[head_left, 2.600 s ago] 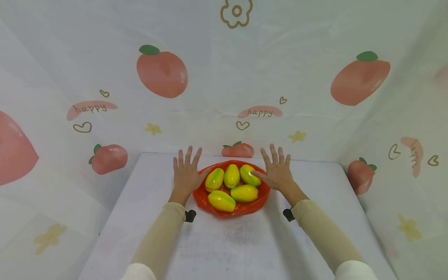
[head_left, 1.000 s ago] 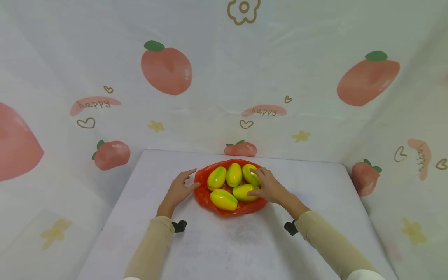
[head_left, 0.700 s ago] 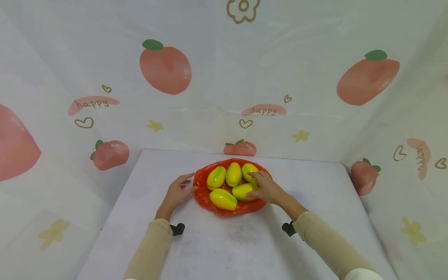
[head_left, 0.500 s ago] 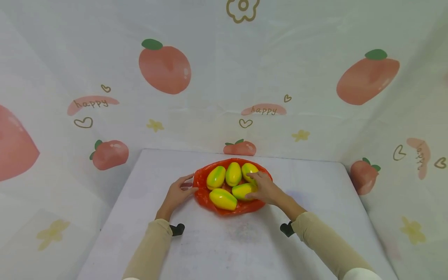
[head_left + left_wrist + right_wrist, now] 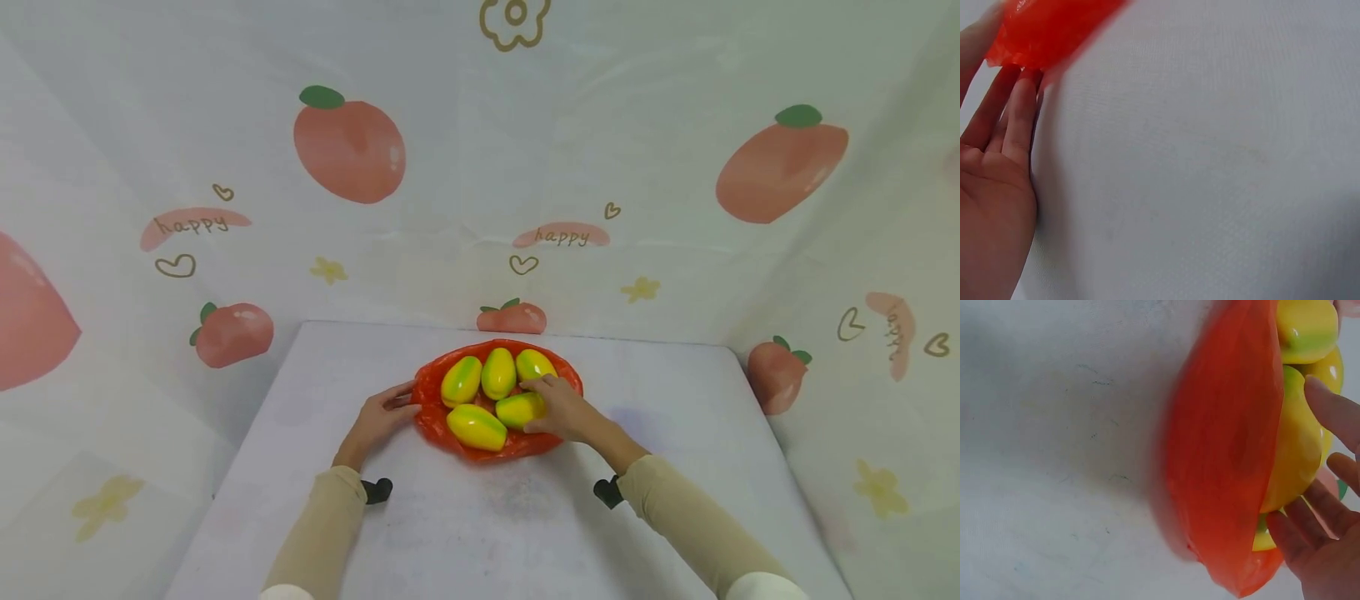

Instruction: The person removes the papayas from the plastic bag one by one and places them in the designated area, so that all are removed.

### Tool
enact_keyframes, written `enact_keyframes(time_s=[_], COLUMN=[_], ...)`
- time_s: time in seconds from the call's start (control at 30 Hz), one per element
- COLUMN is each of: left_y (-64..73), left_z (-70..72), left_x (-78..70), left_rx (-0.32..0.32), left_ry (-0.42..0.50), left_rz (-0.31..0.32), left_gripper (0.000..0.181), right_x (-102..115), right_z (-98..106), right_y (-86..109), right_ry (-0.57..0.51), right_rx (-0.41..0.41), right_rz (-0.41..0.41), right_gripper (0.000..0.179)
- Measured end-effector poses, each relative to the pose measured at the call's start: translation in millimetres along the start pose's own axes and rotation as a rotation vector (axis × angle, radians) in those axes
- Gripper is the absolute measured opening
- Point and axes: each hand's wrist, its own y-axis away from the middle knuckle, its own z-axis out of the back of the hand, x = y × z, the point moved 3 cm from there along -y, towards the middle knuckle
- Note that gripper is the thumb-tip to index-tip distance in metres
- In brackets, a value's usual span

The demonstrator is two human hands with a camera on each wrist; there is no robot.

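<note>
A red plastic bag (image 5: 480, 452), thin and crinkled, lies spread like a shallow bowl on the table. Several glossy yellow-green papayas sit in it, among them one at the front left (image 5: 477, 427) and one at the back left (image 5: 461, 382). My left hand (image 5: 375, 423) pinches the bag's left rim, thumb in front and fingers behind; the left wrist view shows fingers (image 5: 1021, 112) at the red edge. My right hand (image 5: 567, 412) curls round the front-right papaya (image 5: 1297, 444), thumb on one side and fingers on the other, partly hiding it.
The white table (image 5: 480, 542) is bounded by a printed cloth backdrop (image 5: 450, 167) at the back and both sides. Black wrist mounts (image 5: 377, 491) stick out below both hands.
Both hands, earlier spread flat above the bag's sides, have come down. The left hand has reached the left rim; the right hand has moved left and closed round the front-right papaya.
</note>
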Motion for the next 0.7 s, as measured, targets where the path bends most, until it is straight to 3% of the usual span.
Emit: enact_keyframes(time_s=[0.23, 0.47, 0.7], left_y=[-1.0, -2.1, -1.8], left_z=[1.2, -1.8, -0.5], left_x=[1.7, 1.4, 1.1], left_rx=[0.029, 0.033, 0.030], left_ry=[0.048, 0.047, 0.040], left_rz=[0.019, -0.036, -0.037], left_gripper=[0.061, 0.059, 0.060], right_x=[0.4, 0.0, 1.0], right_z=[-2.3, -2.2, -3.4], right_y=[1.9, 3.7, 3.2], right_ry=[0.025, 0.052, 0.057], right_rx=[-0.001, -0.032, -0.016], right_rz=[-0.005, 0.033, 0.038], right_gripper=[0.054, 0.049, 0.048])
